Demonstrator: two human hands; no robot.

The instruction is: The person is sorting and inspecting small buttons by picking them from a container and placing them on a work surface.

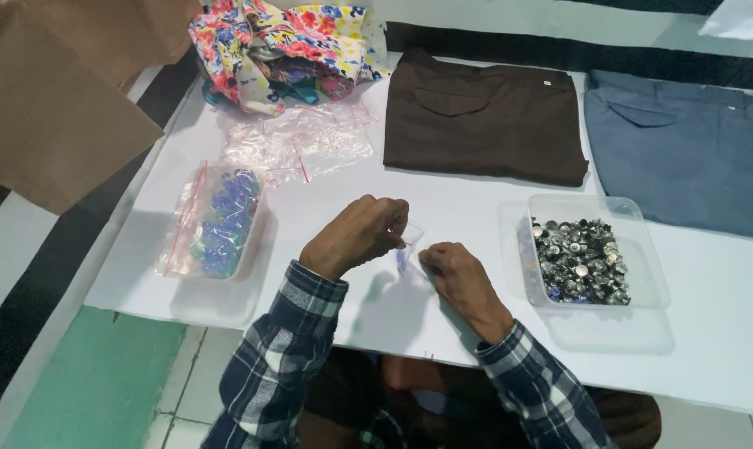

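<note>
Bag: small clear zip bag [409, 241], something blue inside, just left of the clear tub of metal buttons [582, 259].
Axis: long side runs upright, mouth up.
Grip: left hand [356, 235] pinches its top; right hand [457, 271] fingers closed on its lower edge.
Surface: white table [717, 333], tiled floor below.

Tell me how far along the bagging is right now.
Done: a zip bag of blue buttons lies at the left. In hand: left hand and right hand hold a small clear bag open. Left: empty bags and a tray of metal buttons.
</note>
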